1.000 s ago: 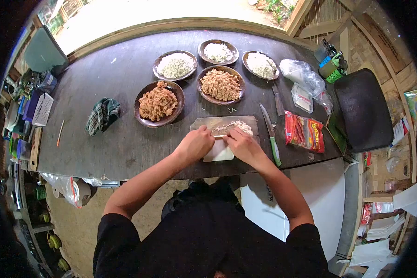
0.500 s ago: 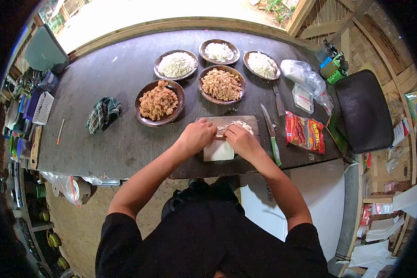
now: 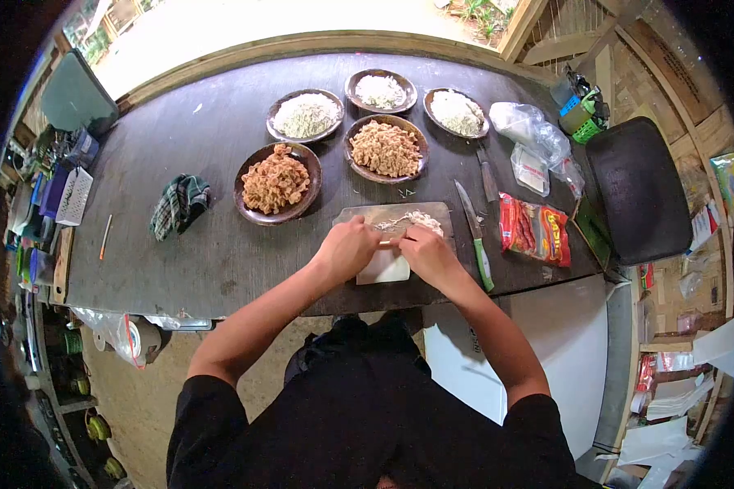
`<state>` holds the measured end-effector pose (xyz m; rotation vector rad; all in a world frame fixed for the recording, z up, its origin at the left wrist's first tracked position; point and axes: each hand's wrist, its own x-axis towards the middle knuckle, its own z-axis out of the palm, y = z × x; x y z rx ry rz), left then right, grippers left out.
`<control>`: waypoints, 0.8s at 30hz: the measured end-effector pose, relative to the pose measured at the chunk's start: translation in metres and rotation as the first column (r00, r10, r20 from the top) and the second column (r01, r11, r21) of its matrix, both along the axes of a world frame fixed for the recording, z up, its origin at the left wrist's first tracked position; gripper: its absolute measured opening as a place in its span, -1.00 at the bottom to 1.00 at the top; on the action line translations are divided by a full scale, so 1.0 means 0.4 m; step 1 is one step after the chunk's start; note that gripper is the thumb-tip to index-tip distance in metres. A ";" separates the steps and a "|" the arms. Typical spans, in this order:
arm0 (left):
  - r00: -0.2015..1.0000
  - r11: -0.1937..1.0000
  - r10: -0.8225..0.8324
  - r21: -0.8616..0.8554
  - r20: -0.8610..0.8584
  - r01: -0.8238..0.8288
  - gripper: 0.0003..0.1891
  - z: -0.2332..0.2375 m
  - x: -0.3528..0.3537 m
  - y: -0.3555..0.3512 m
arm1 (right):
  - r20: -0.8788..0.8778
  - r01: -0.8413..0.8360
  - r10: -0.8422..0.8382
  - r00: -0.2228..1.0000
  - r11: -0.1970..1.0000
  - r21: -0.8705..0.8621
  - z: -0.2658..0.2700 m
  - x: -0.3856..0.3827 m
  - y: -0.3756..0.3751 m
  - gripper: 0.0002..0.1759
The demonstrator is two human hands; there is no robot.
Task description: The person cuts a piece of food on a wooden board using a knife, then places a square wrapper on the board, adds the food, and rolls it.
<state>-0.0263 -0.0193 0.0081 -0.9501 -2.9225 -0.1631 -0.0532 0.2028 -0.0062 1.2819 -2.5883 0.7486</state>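
Observation:
On a small cutting board (image 3: 369,212) lies a square white wrapper sheet (image 3: 383,272), its far edge rolled over. My left hand (image 3: 349,247) has its fingers closed on the left end of that roll. Pinching the right end is my right hand (image 3: 428,254), and the two hands' fingertips nearly meet. What is inside the roll is hidden. Behind my right hand, a heap of pale shredded food (image 3: 422,219) rests on the board. A knife with a green handle (image 3: 483,265) lies just right of the board.
Beyond the board stand bowls of brown crumbly food (image 3: 276,186) and bowls of white shreds (image 3: 304,116). At right are a second knife (image 3: 488,175), a red sausage packet (image 3: 534,231), plastic bags (image 3: 520,124) and a black tray (image 3: 640,191). A checked cloth (image 3: 179,205) lies left.
My hands stay on the rolled edge of the wrapper, with only slight finger movement. The whole view has shifted slightly; the bowls and knives keep their places on the table.

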 end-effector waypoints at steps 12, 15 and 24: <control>0.999 0.987 0.036 0.154 -0.001 -0.036 -0.85 -0.023 -0.006 -0.018 | -0.052 0.003 0.000 0.999 0.999 0.049 0.002 -0.013 -0.009 -0.89; 0.999 0.992 0.015 0.123 -0.033 -0.011 -0.89 -0.027 0.014 -0.020 | -0.098 -0.011 0.019 0.995 0.996 0.089 0.010 0.010 0.002 -0.87; 0.992 0.991 -0.105 -0.087 -0.062 0.100 -0.85 -0.009 0.045 -0.005 | -0.124 0.007 0.014 0.992 0.986 0.165 0.022 0.056 0.013 -0.85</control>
